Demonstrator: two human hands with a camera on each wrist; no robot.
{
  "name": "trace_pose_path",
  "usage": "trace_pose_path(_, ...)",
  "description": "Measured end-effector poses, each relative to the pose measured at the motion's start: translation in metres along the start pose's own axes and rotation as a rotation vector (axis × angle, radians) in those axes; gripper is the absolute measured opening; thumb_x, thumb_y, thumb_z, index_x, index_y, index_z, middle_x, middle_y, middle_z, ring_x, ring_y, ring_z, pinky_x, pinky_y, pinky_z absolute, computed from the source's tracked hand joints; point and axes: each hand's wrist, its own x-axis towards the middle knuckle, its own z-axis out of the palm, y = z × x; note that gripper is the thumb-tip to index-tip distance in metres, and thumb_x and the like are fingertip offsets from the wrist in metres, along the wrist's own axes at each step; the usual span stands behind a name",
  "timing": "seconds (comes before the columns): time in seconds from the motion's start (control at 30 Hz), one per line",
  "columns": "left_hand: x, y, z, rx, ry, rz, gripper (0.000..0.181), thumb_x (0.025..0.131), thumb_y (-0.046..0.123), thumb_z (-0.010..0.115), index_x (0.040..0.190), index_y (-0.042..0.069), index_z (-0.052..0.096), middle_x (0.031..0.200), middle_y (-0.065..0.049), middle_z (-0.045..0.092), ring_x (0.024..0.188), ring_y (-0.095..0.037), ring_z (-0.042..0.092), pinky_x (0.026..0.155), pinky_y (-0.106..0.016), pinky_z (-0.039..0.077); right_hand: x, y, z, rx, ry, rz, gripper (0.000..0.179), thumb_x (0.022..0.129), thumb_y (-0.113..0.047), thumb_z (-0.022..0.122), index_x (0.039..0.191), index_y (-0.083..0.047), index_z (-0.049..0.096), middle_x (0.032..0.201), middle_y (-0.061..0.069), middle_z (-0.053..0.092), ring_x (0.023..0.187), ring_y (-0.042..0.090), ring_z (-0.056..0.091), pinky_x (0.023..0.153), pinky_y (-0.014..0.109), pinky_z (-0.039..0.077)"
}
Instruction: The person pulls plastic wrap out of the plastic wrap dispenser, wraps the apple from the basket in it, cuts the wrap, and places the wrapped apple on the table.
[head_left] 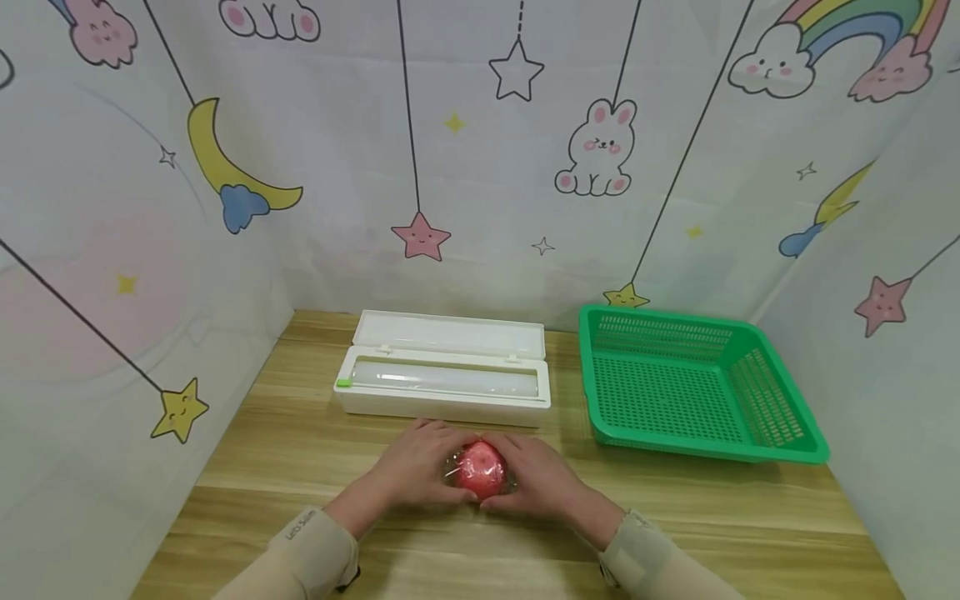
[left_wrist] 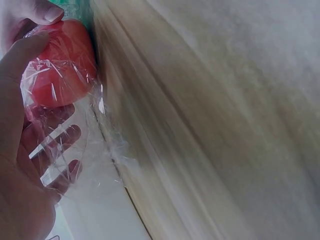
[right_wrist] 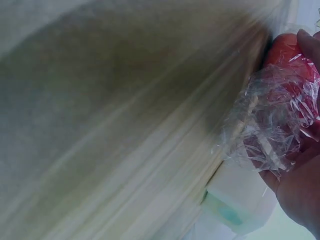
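A red apple (head_left: 482,470) loosely covered in clear cling film (right_wrist: 267,117) stands low at the table's front middle, between both hands. From the left, my left hand (head_left: 423,464) grips it, thumb near the front and fingers round the far side. My right hand (head_left: 542,477) holds the opposite side in the same way, the fingertips of the two hands almost meeting behind it. In the left wrist view the film bunches loosely below the apple (left_wrist: 65,75), over the left fingers. Loose crumpled film also sticks out beside the right palm in the right wrist view.
Just behind the hands lies a white cling film box (head_left: 442,408), its lid raised and a roll (head_left: 442,379) inside. A green plastic basket (head_left: 705,450) sits at the back right. Patterned white cloth walls (head_left: 337,167) enclose the wooden table (head_left: 285,450) at the back and sides.
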Motion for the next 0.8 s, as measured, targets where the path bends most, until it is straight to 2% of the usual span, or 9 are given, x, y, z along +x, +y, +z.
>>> trace_pose_path(0.27,0.000,0.001,0.000,0.007,0.001,-0.002,0.078,0.079,0.062,0.086,0.142,0.020,0.065,0.132,0.004,0.072,0.124,-0.023,0.065,0.110,-0.050,0.048,-0.002,0.002,0.003,0.014,0.027,0.004,0.090,0.081,-0.055,0.091,0.153,-0.018,0.052,0.139,0.002,0.065,0.122,0.022,0.063,0.105,0.049,0.055)
trace_pose_path(0.43,-0.002,0.001,0.000,0.025,0.011,-0.003,0.086,0.078,0.069,0.084,0.144,0.017,0.064,0.135,0.001,0.072,0.126,-0.023,0.065,0.111,-0.050,0.048,-0.004,0.005,0.006,0.030,0.038,0.011,0.092,0.079,-0.054,0.092,0.153,-0.017,0.053,0.139,0.003,0.066,0.122,0.024,0.064,0.104,0.049,0.055)
trace_pose_path(0.53,-0.007,0.003,-0.002,0.016,0.039,-0.021,0.091,0.077,0.072,0.084,0.146,0.017,0.063,0.138,-0.002,0.070,0.129,-0.025,0.064,0.112,-0.052,0.048,-0.007,0.008,0.006,0.041,0.039,0.027,0.093,0.078,-0.053,0.093,0.153,-0.016,0.053,0.140,0.005,0.065,0.124,0.025,0.064,0.105,0.050,0.054)
trace_pose_path(0.63,-0.014,0.007,-0.005,-0.006,0.112,-0.037,0.089,0.077,0.068,0.086,0.147,0.017,0.063,0.141,-0.003,0.069,0.132,-0.027,0.062,0.113,-0.053,0.048,-0.010,0.012,0.006,0.055,0.041,0.038,0.094,0.078,-0.052,0.094,0.154,-0.015,0.053,0.141,0.006,0.066,0.126,0.026,0.063,0.107,0.051,0.054)
trace_pose_path(0.8,-0.027,0.020,-0.004,-0.052,0.356,0.048,0.072,0.078,0.048,0.094,0.137,0.013,0.071,0.136,-0.003,0.071,0.127,-0.025,0.065,0.107,-0.051,0.053,-0.009,0.017,0.004,0.078,0.055,0.044,0.092,0.078,-0.048,0.095,0.153,-0.014,0.054,0.139,0.004,0.067,0.125,0.026,0.064,0.106,0.050,0.054)
